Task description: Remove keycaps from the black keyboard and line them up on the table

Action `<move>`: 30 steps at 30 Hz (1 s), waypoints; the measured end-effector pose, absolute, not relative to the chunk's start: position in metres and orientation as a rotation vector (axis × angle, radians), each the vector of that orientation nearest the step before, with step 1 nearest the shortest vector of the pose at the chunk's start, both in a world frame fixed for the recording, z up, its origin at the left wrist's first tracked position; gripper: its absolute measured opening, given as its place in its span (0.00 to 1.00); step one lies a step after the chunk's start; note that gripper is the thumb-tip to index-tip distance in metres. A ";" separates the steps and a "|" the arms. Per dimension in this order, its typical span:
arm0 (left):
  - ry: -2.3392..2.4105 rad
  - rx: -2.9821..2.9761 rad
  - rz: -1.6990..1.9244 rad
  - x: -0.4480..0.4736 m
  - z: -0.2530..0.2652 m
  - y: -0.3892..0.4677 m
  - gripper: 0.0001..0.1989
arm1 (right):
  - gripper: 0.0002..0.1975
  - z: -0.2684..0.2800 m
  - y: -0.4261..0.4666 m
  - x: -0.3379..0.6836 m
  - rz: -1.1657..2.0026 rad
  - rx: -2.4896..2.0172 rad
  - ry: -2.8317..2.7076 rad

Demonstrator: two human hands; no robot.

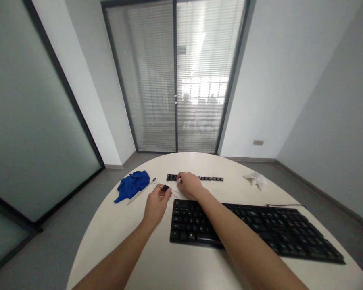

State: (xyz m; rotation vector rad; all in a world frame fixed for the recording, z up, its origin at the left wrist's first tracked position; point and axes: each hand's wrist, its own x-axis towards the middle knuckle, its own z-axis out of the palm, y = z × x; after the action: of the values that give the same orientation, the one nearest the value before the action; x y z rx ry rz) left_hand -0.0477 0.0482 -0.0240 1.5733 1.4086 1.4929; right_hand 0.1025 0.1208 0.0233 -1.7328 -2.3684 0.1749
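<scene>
My left hand [156,203] pinches a small black keycap [165,188] with a thin wire puller looped around it, just off the top left corner of the black keyboard [254,229]. My right hand [189,185] reaches across the keyboard's upper left edge, its fingers closed on the row of loose black keycaps [213,178] that lies in a line on the white round table [157,257]. Whether the right fingers grip a keycap or only touch the row is hidden.
A crumpled blue cloth [132,184] lies left of the hands, with a thin pale stick [140,192] beside it. A white crumpled tissue [255,179] sits at the far right. A cable [282,206] leaves the keyboard's back edge. Glass walls and blinds stand beyond the table.
</scene>
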 end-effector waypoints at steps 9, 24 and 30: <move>1.202 1.625 1.263 -0.028 -0.011 0.028 0.12 | 0.11 0.023 0.054 0.178 0.363 -1.451 -2.476; 1.291 2.028 1.170 -0.019 -0.007 0.018 0.10 | 0.13 0.002 0.039 0.180 0.427 -1.389 -2.267; 1.247 2.120 1.106 -0.013 -0.002 0.014 0.10 | 0.13 -0.001 0.040 0.179 0.419 -1.357 -2.279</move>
State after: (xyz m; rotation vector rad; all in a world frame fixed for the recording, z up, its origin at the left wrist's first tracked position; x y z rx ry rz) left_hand -0.0128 0.0138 -0.0019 2.1200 1.2467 1.1062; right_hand 0.1790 0.0401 -0.0007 -1.3573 -2.2793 0.4187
